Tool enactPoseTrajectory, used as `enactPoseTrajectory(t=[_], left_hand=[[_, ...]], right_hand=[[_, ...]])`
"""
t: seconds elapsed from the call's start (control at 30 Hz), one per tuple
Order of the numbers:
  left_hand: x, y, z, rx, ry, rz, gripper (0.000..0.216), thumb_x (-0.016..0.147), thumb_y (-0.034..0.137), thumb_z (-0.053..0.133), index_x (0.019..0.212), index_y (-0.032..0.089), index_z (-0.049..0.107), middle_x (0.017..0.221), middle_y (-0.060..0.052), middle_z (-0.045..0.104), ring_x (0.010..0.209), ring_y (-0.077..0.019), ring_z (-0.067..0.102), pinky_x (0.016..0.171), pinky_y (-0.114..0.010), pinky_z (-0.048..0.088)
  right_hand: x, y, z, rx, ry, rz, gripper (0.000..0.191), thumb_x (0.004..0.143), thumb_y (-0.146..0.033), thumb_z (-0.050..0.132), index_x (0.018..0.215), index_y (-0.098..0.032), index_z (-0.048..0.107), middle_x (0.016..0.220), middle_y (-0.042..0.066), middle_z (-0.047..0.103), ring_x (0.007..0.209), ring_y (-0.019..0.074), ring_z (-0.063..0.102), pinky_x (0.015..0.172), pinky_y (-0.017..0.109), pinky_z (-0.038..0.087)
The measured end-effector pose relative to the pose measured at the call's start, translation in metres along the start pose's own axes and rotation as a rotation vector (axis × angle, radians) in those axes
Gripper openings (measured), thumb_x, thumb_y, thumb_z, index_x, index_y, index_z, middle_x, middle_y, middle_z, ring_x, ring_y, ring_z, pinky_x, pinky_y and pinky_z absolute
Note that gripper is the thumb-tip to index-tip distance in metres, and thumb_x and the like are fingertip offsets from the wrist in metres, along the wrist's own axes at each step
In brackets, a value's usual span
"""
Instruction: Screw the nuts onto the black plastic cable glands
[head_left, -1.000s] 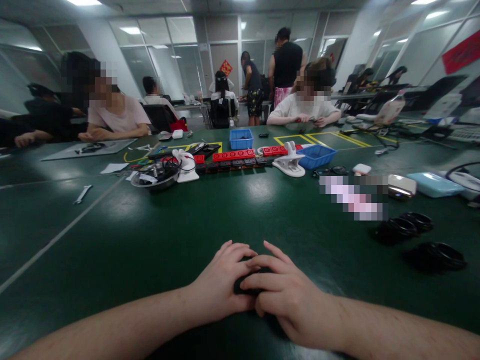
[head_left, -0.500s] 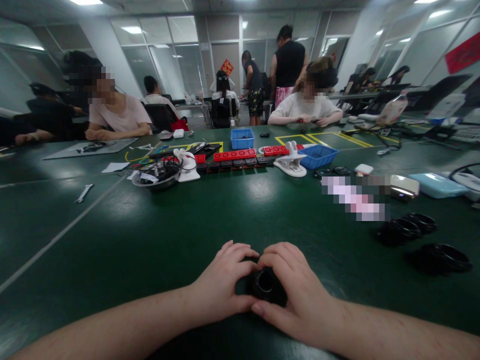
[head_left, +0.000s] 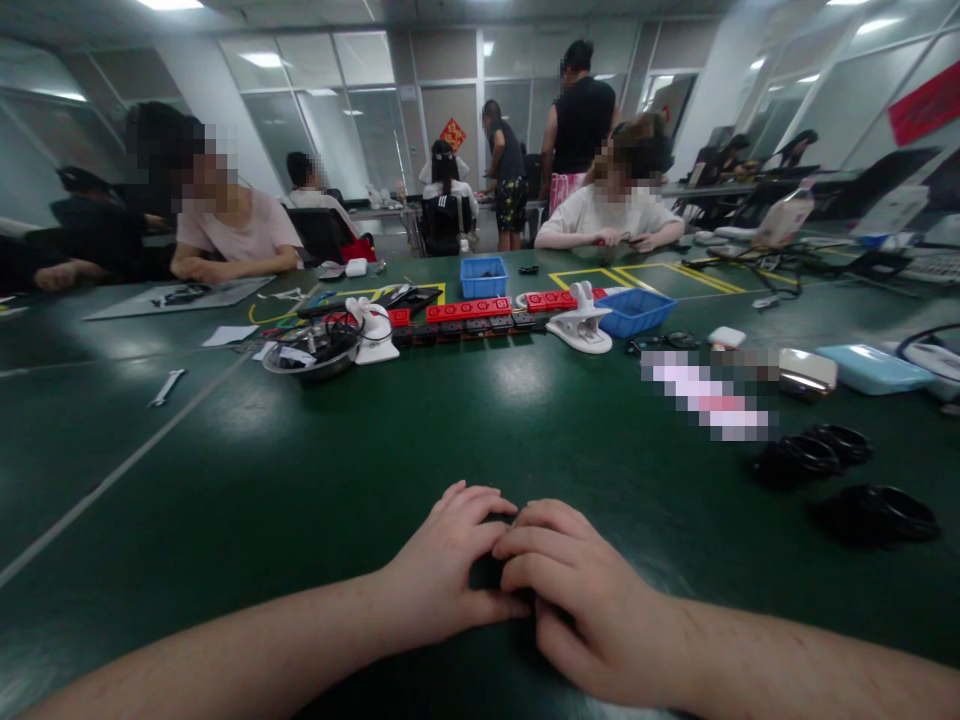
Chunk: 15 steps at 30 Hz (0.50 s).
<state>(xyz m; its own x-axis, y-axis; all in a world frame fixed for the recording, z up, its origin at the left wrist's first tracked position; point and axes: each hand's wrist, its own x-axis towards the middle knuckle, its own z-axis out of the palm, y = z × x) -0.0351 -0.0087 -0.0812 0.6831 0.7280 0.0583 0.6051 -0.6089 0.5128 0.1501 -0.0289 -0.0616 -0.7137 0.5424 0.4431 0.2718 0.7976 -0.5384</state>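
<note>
Down at the bottom centre of the frame, the left hand [head_left: 450,565] and right hand [head_left: 589,595] meet on the green table [head_left: 300,470]. Their fingers curl closed around a small black thing [head_left: 486,573], which shows only as a dark sliver between them. Black rings [head_left: 877,512] lie at the right, and red power strips [head_left: 469,310] lie farther up.

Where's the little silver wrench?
In the head view, the small silver metal wrench lies left on the dark green table, near the round bowl of cables.
</note>
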Motion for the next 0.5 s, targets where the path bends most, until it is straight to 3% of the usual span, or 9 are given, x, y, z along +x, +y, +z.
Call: enactPoseTrajectory(t=[0.33,0.5], left_hand=[[-0.0002,0.0002,0.0001,0.018,-0.001,0.020,0.032,0.068,0.041,0.068,0.095,0.023,0.063,0.118,-0.004,0.053,0.115,-0.0260,0.042,0.103,-0.049,0.021],[0.0002,0.0013,-0.0022,0.000,-0.015,0.000,0.046,0.068,0.046,0.068,0.108,0.025,0.058,0.119,-0.005,0.052,0.115,-0.0266,0.042,0.103,-0.051,0.020]], right_hand=[[0.0012,-0.0006,-0.0016,-0.048,-0.063,-0.028,0.021,0.068,-0.004,0.040,0.078,-0.019,0.052,0.087,0.002,0.059,0.093,0.0157,0.047,0.092,0.035,0.036],[-0.0011,-0.0023,-0.0026,0.009,0.083,-0.044,0.040,0.060,-0.005,0.040,0.097,-0.017,0.047,0.103,0.005,0.055,0.101,0.0175,0.047,0.096,0.039,0.034]])
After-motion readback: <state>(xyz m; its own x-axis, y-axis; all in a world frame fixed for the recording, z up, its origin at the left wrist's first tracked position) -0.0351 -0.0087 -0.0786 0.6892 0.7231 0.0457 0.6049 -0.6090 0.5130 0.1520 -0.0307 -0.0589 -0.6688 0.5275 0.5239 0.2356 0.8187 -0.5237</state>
